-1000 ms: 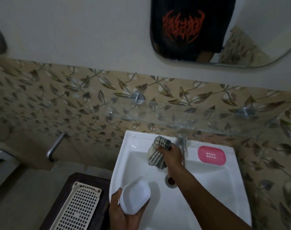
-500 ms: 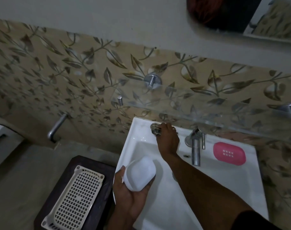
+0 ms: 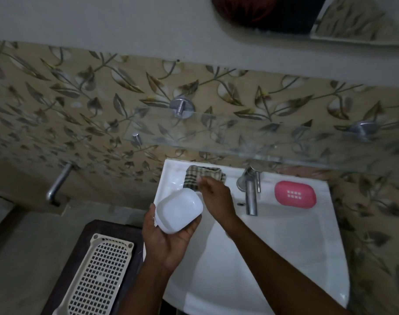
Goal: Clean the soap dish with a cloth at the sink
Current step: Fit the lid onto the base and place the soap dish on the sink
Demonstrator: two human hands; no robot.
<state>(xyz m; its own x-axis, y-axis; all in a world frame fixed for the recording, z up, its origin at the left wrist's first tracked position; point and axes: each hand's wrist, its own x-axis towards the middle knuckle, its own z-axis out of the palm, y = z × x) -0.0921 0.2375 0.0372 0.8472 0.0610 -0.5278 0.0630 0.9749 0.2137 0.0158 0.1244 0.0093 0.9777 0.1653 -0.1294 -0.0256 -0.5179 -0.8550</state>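
**Soap dish held one-handed at the rim, cloth not yet secured**

The white dish lies in the left hand, with the thumb curled over its near-left edge and the fingers wrapped up around its right side. That hold straddles the left rim of the sink, so part of the dish hangs outside the basin.

The right hand reaches past the dish toward the checked cloth, which lies bunched on the back ledge at the fingertips. Those fingertips are blurred, so I cannot tell whether they are apart, touching the cloth or already pinching it.

Likely trouble from here:

- **Dish slipping.** It looks like smooth plastic and only one hand cradles it. If the fingers loosen while attention is on the cloth, it would probably slide. Toward the thumb, it falls outside the sink onto the tray below the palm. Toward the fingertips, it drops into the basin.
- **Cloth half-caught.** A pinch on one fold alone could let the rest unroll and drag into the basin.
- **Knocking the tap.** It stands just right of the right knuckles, and a quick pull back toward the dish could clip it.

The dim light makes the edges of the white dish hard to judge against the white sink.
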